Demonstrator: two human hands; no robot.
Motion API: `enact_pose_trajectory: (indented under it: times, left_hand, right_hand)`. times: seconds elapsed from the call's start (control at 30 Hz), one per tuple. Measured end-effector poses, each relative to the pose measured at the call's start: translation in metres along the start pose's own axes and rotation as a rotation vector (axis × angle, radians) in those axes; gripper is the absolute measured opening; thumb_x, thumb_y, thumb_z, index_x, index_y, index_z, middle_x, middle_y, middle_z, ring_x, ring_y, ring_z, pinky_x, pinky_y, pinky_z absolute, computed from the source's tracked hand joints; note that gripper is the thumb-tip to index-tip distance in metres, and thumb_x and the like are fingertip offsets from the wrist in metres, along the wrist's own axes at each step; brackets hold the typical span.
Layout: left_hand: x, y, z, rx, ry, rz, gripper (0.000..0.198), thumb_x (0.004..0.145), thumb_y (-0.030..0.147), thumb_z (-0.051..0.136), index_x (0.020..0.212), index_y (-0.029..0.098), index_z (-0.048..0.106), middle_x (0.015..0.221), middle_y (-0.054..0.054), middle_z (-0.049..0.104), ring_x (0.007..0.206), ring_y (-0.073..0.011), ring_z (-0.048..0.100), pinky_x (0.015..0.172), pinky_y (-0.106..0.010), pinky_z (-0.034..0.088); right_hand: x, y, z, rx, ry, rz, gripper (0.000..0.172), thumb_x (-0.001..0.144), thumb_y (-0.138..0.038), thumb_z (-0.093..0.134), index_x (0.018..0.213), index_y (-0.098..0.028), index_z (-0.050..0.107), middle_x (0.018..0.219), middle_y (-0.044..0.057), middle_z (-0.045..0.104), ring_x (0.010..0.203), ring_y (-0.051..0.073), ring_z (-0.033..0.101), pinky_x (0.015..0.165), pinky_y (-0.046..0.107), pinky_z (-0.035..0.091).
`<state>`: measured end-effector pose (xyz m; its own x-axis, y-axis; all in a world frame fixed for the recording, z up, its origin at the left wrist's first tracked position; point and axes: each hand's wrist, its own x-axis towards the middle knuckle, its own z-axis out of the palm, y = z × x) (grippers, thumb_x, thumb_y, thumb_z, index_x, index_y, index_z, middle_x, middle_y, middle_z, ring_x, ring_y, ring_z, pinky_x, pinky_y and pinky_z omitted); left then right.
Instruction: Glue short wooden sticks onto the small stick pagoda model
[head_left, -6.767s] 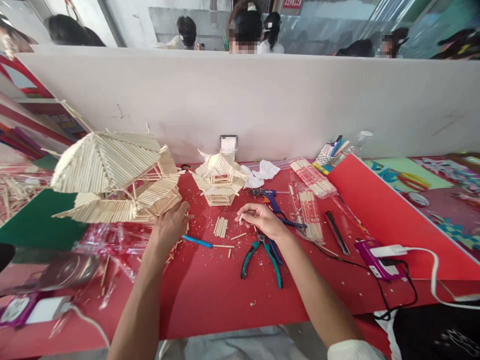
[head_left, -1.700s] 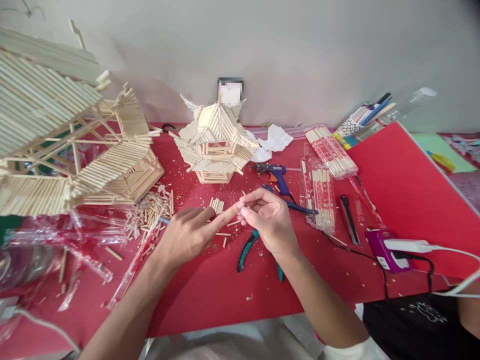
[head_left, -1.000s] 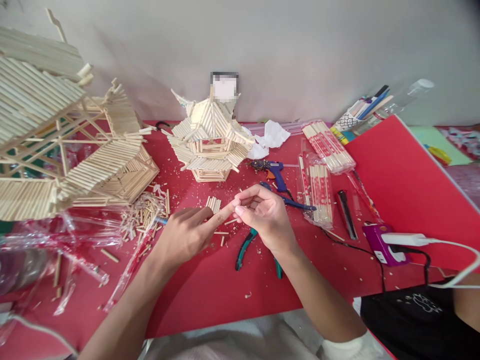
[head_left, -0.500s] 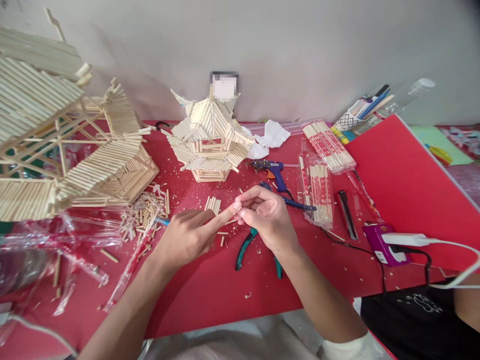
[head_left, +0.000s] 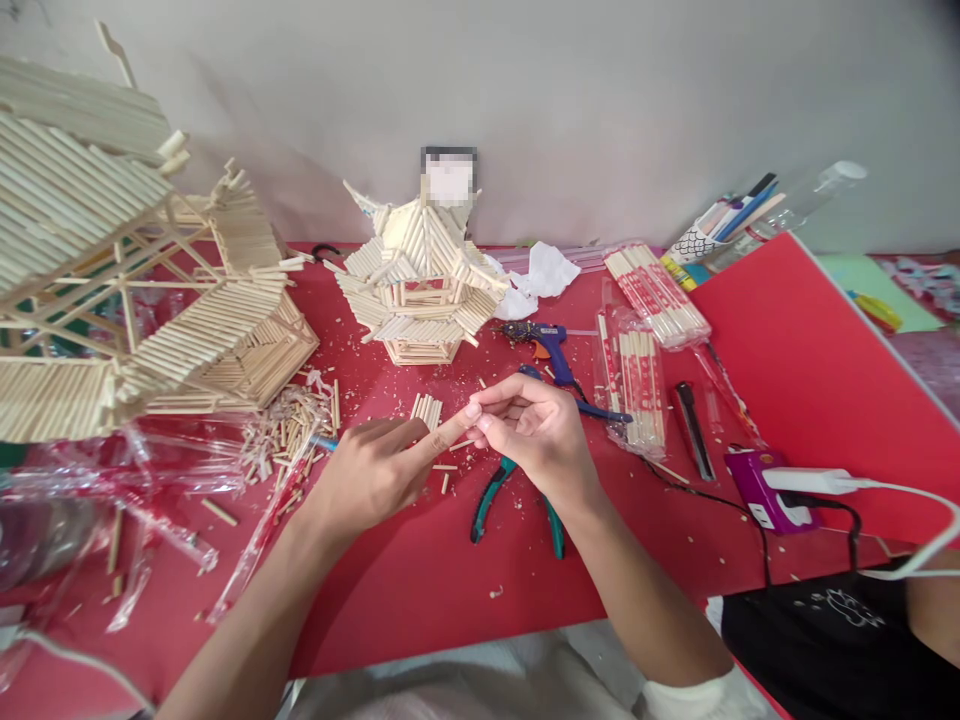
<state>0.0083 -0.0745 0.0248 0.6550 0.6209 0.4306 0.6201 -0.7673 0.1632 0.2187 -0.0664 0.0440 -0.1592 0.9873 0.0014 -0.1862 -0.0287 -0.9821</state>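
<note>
My left hand (head_left: 375, 475) hovers over the red table (head_left: 420, 590), its index finger stretched out and the other fingers curled. My right hand (head_left: 534, 435) pinches thumb and forefinger at that fingertip; whatever lies in the pinch is too small to make out. Just beyond the hands lies a small bundle of cut sticks (head_left: 427, 409). Green-handled pliers (head_left: 486, 502) rest under my right hand. A small stick-built pagoda (head_left: 420, 285) stands behind them.
A large stick roof model (head_left: 127, 280) fills the left. Cut stick scraps (head_left: 289, 435) and plastic wrappers lie beside it. A blue glue gun (head_left: 551, 345), wrapped chopstick packs (head_left: 637, 385), a cutter (head_left: 691, 415), a purple power strip (head_left: 765, 490) and a raised red board (head_left: 817, 370) sit to the right.
Since 6.8 s ago my left hand left the large model and met my right hand. Over the last second both hands have stayed fingertip to fingertip, almost still.
</note>
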Motion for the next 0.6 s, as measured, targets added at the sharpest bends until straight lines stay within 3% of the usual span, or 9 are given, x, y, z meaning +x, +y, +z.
enact_pose_trajectory:
  times: [0.27,0.6]
  left_hand:
    - [-0.0015,-0.0007,0.0010,0.014,-0.012,-0.010,0.077,0.087,0.003,0.044,0.158,0.025,0.026,0.067,0.005,0.053,0.054,-0.0127,0.045,0.051,-0.024,0.033]
    - [-0.0022,-0.0027,0.0001,-0.031,-0.065,-0.011,0.074,0.088,0.004,0.044,0.157,0.026,0.027,0.067,0.005,0.052,0.055,-0.0130,0.045,0.051,-0.025,0.035]
  right_hand:
    - [0.0004,0.0003,-0.0015,-0.040,-0.003,0.016,0.023,0.078,-0.033,0.080,0.092,-0.017,0.071,0.083,0.004,0.076,0.071,0.016,0.073,0.067,0.029,0.064]
    - [0.0022,0.0003,-0.0079,-0.059,-0.014,0.058,0.022,0.075,-0.033,0.081,0.089,-0.017,0.075,0.077,0.004,0.076,0.063,0.016,0.073,0.064,0.030,0.064]
